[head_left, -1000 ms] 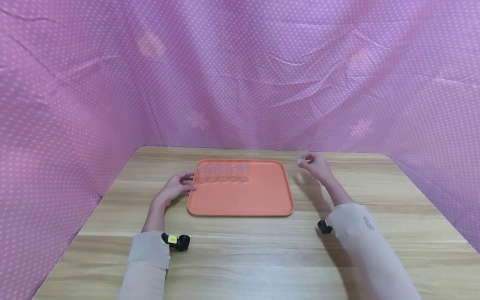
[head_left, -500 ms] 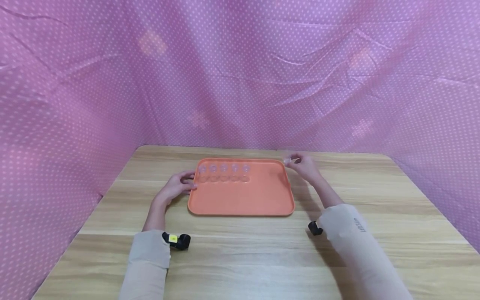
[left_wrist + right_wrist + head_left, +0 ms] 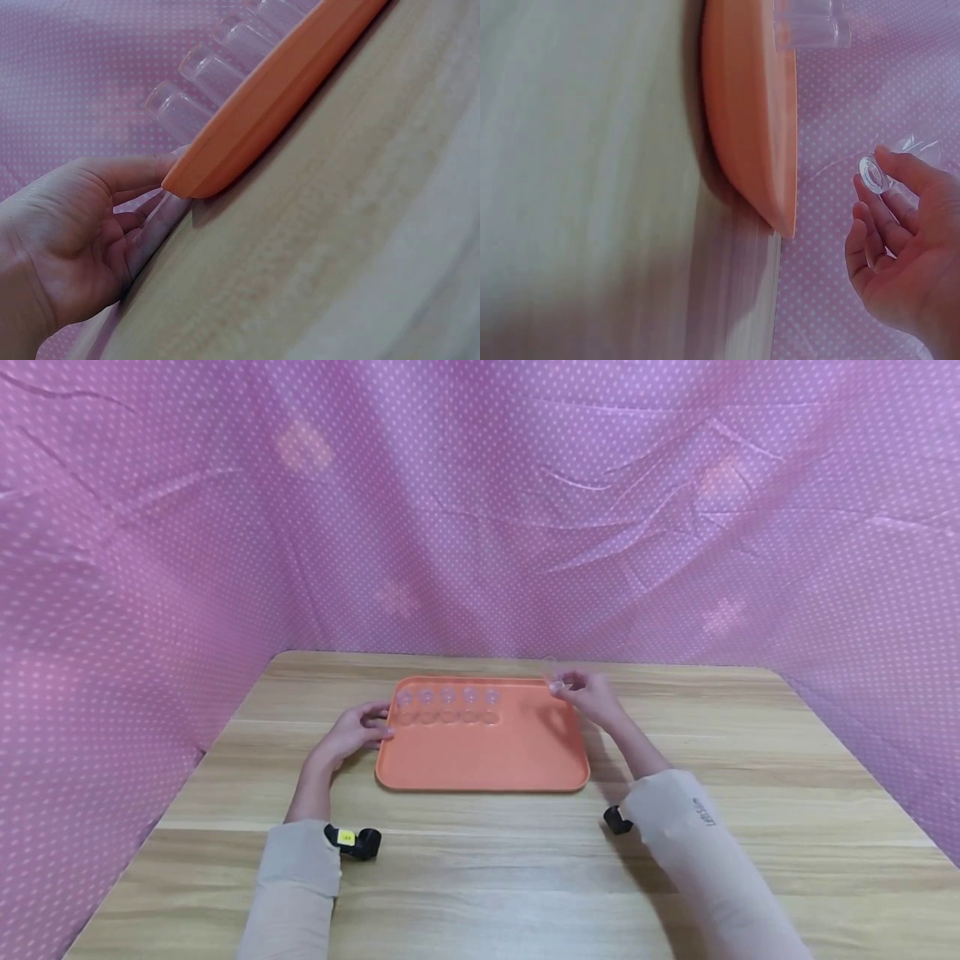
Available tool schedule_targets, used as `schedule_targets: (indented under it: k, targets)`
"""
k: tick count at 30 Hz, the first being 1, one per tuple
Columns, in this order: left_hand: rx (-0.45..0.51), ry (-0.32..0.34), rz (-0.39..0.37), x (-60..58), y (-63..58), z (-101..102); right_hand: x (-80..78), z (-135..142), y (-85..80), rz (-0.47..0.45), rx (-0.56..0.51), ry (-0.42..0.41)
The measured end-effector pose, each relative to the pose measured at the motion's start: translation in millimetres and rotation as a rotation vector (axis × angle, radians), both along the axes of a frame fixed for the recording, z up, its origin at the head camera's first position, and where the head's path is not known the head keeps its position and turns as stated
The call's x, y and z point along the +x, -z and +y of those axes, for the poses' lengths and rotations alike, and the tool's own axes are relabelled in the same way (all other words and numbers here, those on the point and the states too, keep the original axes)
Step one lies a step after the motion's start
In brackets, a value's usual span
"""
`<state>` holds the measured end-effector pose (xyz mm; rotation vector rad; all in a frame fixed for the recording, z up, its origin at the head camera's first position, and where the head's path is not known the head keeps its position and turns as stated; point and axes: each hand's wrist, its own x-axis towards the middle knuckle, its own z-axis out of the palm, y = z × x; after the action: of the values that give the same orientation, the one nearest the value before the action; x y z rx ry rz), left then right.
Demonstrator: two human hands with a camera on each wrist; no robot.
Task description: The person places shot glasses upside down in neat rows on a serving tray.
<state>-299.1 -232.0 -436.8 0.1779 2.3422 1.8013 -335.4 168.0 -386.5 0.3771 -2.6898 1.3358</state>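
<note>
My left hand (image 3: 352, 732) grips the left edge of an orange tray (image 3: 480, 760). In the left wrist view its thumb lies on the rim, with fingers at the tray's side and underside. My right hand (image 3: 592, 697) holds a small clear glass (image 3: 557, 683) over the tray's far right corner. The right wrist view shows the thick round base (image 3: 874, 175) of this glass between thumb and fingers; its thin wall is partly hidden behind the thumb. Several like clear glasses (image 3: 180, 112) stand in a row along the tray's far left side.
The tray lies on a wood-grain table (image 3: 480, 877). Pink polka-dot cloth (image 3: 480, 527) hangs behind the table and at both sides. A black wrist camera (image 3: 366, 844) sits at the left cuff, another camera (image 3: 617, 820) at the right.
My right hand has moved left with the glass, from beyond the tray's right side to above its far right corner. My left hand has kept its place on the tray.
</note>
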Motion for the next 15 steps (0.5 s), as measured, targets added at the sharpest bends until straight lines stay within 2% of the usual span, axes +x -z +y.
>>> schedule_targets:
  k: [8, 15]
  targets:
    - [0.005, 0.008, 0.005, 0.0, 0.6, -0.5, 2.2, -1.9, -3.0, -0.045, 0.008, 0.005]
    - [0.002, -0.004, -0.002, 1.4, -1.1, 0.3, 2.2, -5.6, -3.3, -0.061, -0.06, 0.052]
